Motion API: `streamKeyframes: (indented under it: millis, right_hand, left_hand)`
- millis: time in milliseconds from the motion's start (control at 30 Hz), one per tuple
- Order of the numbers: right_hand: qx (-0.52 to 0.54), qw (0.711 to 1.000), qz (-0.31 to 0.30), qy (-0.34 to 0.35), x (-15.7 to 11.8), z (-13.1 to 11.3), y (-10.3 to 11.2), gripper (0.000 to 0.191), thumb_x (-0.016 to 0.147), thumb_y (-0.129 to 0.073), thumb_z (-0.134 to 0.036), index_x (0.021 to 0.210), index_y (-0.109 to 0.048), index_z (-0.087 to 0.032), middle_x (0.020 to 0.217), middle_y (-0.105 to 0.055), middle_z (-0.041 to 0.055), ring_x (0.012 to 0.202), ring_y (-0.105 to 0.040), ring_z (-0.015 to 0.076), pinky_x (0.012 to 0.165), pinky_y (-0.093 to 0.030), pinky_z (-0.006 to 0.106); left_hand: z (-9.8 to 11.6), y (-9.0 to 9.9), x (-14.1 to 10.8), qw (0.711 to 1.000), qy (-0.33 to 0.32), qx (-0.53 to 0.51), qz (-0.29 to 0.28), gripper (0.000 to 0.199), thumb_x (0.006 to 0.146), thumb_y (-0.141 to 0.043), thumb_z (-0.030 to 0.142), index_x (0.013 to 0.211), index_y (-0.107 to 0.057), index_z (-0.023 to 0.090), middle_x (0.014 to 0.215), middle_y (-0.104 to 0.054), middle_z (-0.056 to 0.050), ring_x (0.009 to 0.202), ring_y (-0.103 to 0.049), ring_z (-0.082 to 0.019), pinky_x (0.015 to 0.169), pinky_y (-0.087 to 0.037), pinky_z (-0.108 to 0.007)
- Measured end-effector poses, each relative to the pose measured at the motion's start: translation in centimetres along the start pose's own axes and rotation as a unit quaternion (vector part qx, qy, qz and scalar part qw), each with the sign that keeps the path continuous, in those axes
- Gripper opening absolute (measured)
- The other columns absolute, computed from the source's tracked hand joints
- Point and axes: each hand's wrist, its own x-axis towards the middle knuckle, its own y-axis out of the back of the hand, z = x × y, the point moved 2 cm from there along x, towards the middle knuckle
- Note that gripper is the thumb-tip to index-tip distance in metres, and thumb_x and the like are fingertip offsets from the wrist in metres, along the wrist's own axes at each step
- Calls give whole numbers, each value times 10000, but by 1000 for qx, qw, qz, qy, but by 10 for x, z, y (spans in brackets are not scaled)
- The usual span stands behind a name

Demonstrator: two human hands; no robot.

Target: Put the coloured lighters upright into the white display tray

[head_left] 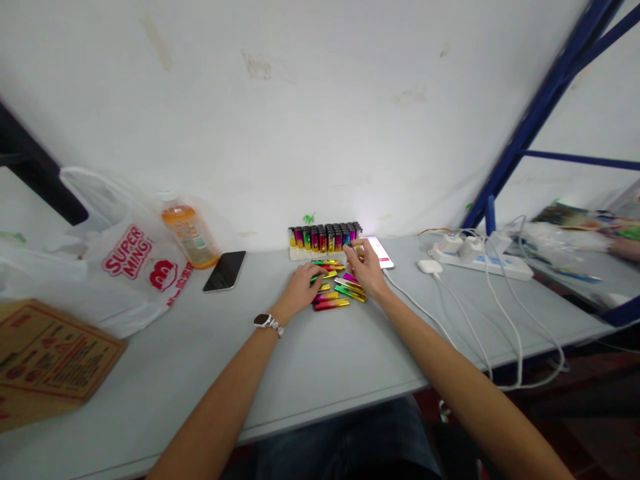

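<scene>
My left hand [301, 285], with a watch [262, 320] on its wrist, rests at the left side of a loose pile of shiny metallic lighter casings [331, 304]. Its fingers are apart and touch the casings in red, gold, green and pink. My right hand [366, 267] is raised at the right end of a white tray [305, 254] full of upright, black-topped lighters [323, 238]. Thumb and fingers there are pinched around what looks like a lighter [349, 247], mostly hidden by the hand.
A lit phone [383, 253] with a cable lies behind my right hand. To the right are a charger [429, 267] and a power strip [485, 259] with trailing white cables. On the left lie a dark phone [225, 271], an orange-drink bottle [189, 233], a plastic bag [117, 293] and a cardboard box [55, 357].
</scene>
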Motion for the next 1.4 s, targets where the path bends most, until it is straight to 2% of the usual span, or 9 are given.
streamKeyframes:
  millis: [67, 167, 333, 600, 800, 967, 1067, 1233, 1400]
  right_hand:
    - [-59, 997, 8, 39, 7, 0, 9, 422, 878, -567, -633, 944, -608, -217, 749, -591, -2, 655, -557, 151, 559, -444, 263]
    - [-164, 981, 19, 103, 20, 2, 24, 421, 903, -550, -586, 848, -682, -190, 828, -642, 53, 779, -587, 188, 668, -473, 301]
    - [-240, 961, -23, 137, 51, 8, 43, 316, 873, -617, -433, 1079, -673, -200, 818, -682, 27, 700, -602, 180, 715, -484, 329]
    - [-254, 955, -80, 134, 87, 23, 46, 226, 834, -592, -361, 967, -662, -192, 849, -705, 51, 689, -621, 185, 708, -512, 342]
    - [-243, 956, -85, 138, 92, 29, 45, 239, 824, -599, -362, 965, -669, -184, 827, -700, 39, 691, -613, 174, 696, -505, 328]
    - [-209, 964, -107, 126, 94, 35, 44, 258, 851, -596, -388, 971, -666, -170, 766, -668, 20, 654, -594, 163, 668, -495, 322]
    - [-219, 962, -104, 126, 95, 40, 44, 268, 873, -589, -391, 996, -678, -171, 807, -655, 31, 681, -593, 168, 700, -510, 336]
    - [-343, 916, -51, 202, 89, 40, 46, 288, 916, -568, -341, 1060, -740, -160, 992, -545, 104, 881, -578, 223, 866, -509, 395]
    - [-439, 872, -56, 208, 70, 30, 43, 409, 956, -522, -337, 1302, -665, -172, 1097, -480, 131, 953, -571, 259, 908, -490, 419]
  left_hand:
    - [0, 1, 0, 1000, 6, -7, -2, 211, 931, -538, 178, 1065, -699, 194, 1078, -691, -92, 1052, -621, -261, 989, -484, -457]
    - [2, 5, 2, 999, 22, -31, -12, 184, 905, -569, 169, 1031, -702, 188, 1053, -706, -84, 1020, -644, -251, 965, -501, -428]
    - [3, 10, 5, 992, 77, -94, -31, 146, 871, -609, 182, 978, -709, 188, 1011, -739, -68, 928, -680, -220, 891, -541, -366]
    - [7, 13, 5, 984, 125, -123, -31, 129, 838, -644, 194, 954, -700, 178, 981, -752, -70, 917, -691, -215, 873, -550, -350]
    - [0, 12, 5, 982, 141, -121, -22, 151, 785, -716, 241, 919, -698, 173, 919, -753, -68, 855, -690, -208, 817, -559, -334]
    - [-9, 10, 5, 990, 118, -74, -17, 168, 788, -734, 341, 830, -706, 181, 824, -745, -64, 767, -671, -207, 721, -545, -329]
    - [-14, 9, 6, 991, 113, -67, -14, 208, 793, -728, 387, 777, -696, 183, 763, -728, -48, 703, -654, -195, 648, -524, -309]
    - [-13, 10, 8, 988, 129, -63, -52, 191, 796, -747, 367, 766, -691, 187, 782, -730, -48, 718, -663, -202, 652, -508, -303]
    - [0, 14, 7, 993, 111, 9, -44, 219, 823, -741, 410, 842, -678, 202, 835, -729, -46, 753, -659, -216, 698, -494, -313]
